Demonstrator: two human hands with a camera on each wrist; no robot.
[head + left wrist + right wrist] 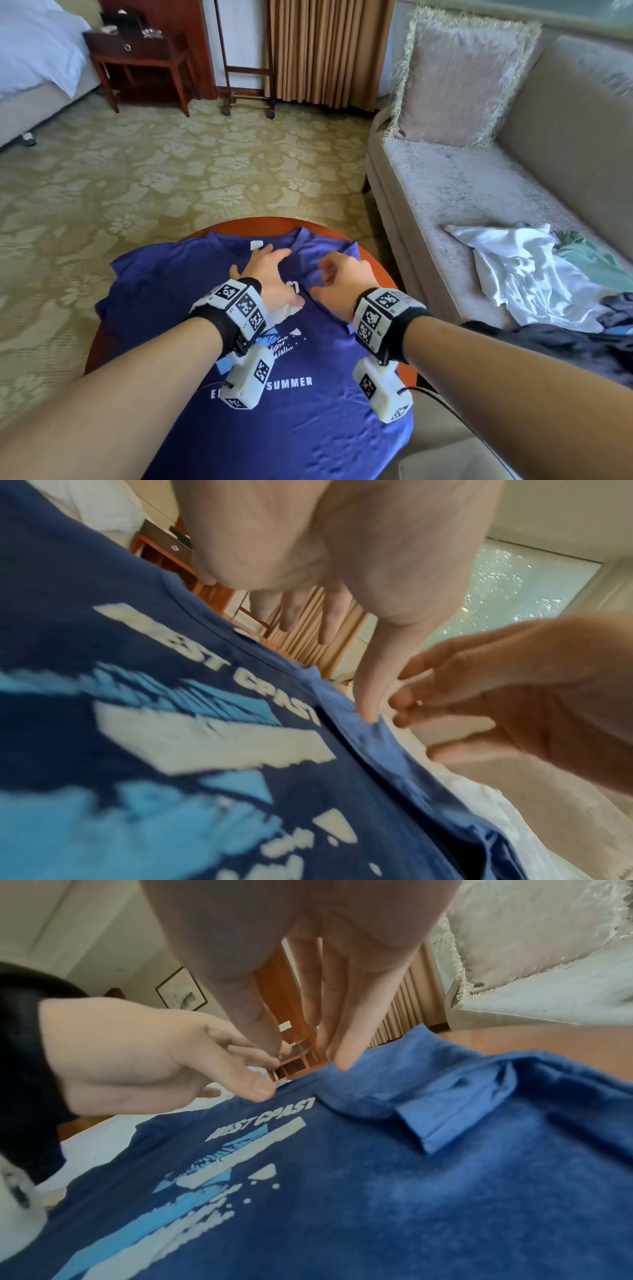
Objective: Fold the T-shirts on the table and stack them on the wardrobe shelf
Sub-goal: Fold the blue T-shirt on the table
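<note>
A blue T-shirt (301,428) with a white and light-blue print lies face up on the round wooden table (97,349), collar away from me. Its right sleeve (462,1104) is folded in over the chest. My left hand (272,274) rests on the shirt just below the collar with fingers spread; in the left wrist view one straight finger (369,696) touches the fold's edge. My right hand (337,277) hovers over the folded sleeve with fingers relaxed, and one fingertip (344,1058) brushes the cloth near the collar. Neither hand grips the fabric.
A beige sofa (445,192) stands right of the table with a crumpled white garment (520,277), dark clothes (582,342) and a fringed cushion (459,78). Patterned carpet (171,164) lies beyond the table. A bed (34,51) and a dark nightstand (137,58) stand at the far left.
</note>
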